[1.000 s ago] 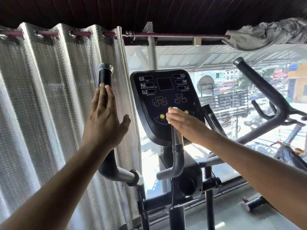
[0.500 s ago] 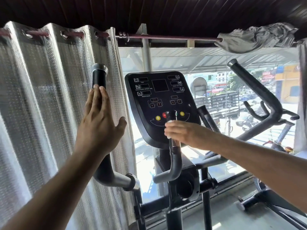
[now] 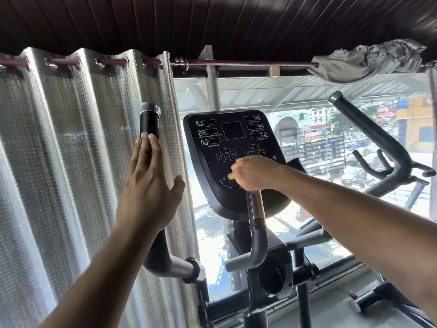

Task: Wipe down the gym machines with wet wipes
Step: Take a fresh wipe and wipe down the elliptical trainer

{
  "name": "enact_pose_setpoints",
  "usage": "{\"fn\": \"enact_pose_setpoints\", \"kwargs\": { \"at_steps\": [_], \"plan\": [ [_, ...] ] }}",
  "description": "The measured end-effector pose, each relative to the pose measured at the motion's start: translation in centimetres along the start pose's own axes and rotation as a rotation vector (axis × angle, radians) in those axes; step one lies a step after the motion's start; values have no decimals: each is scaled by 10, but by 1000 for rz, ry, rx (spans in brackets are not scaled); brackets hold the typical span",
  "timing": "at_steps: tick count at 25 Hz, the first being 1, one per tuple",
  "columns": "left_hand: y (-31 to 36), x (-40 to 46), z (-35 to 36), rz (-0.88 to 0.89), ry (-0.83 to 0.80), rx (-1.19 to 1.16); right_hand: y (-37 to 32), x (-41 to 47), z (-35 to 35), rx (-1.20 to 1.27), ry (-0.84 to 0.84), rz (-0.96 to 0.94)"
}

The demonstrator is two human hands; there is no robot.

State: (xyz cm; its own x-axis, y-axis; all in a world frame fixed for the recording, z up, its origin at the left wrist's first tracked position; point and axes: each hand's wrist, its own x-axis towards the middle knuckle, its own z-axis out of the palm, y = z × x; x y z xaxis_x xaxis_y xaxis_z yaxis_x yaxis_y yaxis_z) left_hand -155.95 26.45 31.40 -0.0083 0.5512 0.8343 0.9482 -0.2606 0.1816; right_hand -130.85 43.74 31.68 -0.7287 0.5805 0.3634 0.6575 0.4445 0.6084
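A black elliptical machine stands at the window, its console (image 3: 233, 131) facing me. My left hand (image 3: 149, 183) lies flat with straight fingers against the tall left handlebar (image 3: 149, 121), just below its metal cap. My right hand (image 3: 255, 172) is curled round the top of the short inner handle (image 3: 257, 223) in front of the console's lower buttons. No wet wipe shows in either hand; anything inside the right fist is hidden. The right handlebar (image 3: 369, 133) rises free at the right.
A silver dotted curtain (image 3: 71, 150) hangs close behind the left handlebar. Bunched grey cloth (image 3: 369, 60) sits on the curtain rod at top right. Handles of another machine (image 3: 383, 162) stand at the right by the glass. The machine's floor frame (image 3: 383, 297) lies at the bottom right.
My right hand slid down the inner handle half a second ago and is back up at its top, covering the red button. The left hand stays against the left handlebar.
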Motion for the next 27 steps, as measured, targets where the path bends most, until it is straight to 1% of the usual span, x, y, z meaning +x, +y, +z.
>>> {"fn": "enact_pose_setpoints", "kwargs": {
  "at_steps": [2,3,5,7,9,10,12,13,14,15,16,18,21,22,24,26,27],
  "plan": [
    [-1,1,1,3,10,-12,0,11,-7,101,-70,113],
    [-2,1,1,8,11,-14,1,15,-9,214,-60,196],
    [-3,1,1,18,7,-13,3,18,-3,519,-6,433],
    [-2,1,2,16,13,-8,2,18,9,772,94,672],
    [-3,1,2,22,27,-5,-6,14,16,1094,226,839],
    [-3,2,2,23,28,-6,-14,11,15,1277,324,928],
    [-3,3,4,21,17,2,-26,4,16,1767,599,1136],
    [-4,3,4,21,14,7,-30,-2,21,1950,707,1223],
    [-4,3,5,21,15,7,-35,-10,27,2068,762,1284],
    [-4,3,5,22,16,4,-39,-17,38,2168,767,1313],
    [-4,3,5,22,18,1,-45,-26,47,2291,752,1293],
    [-4,3,6,24,19,-3,-57,-40,63,2413,658,1212],
    [-4,4,7,20,16,-2,-59,-48,70,2351,557,1170],
    [-4,4,7,22,16,-3,-57,-47,66,2375,560,1146],
    [-5,4,7,25,16,-10,-47,-41,51,2468,569,1039],
    [-6,4,6,18,13,-12,-39,-35,34,2498,578,967],
    [-6,3,6,17,14,-15,-40,-32,27,2492,556,953]
  ]
}}
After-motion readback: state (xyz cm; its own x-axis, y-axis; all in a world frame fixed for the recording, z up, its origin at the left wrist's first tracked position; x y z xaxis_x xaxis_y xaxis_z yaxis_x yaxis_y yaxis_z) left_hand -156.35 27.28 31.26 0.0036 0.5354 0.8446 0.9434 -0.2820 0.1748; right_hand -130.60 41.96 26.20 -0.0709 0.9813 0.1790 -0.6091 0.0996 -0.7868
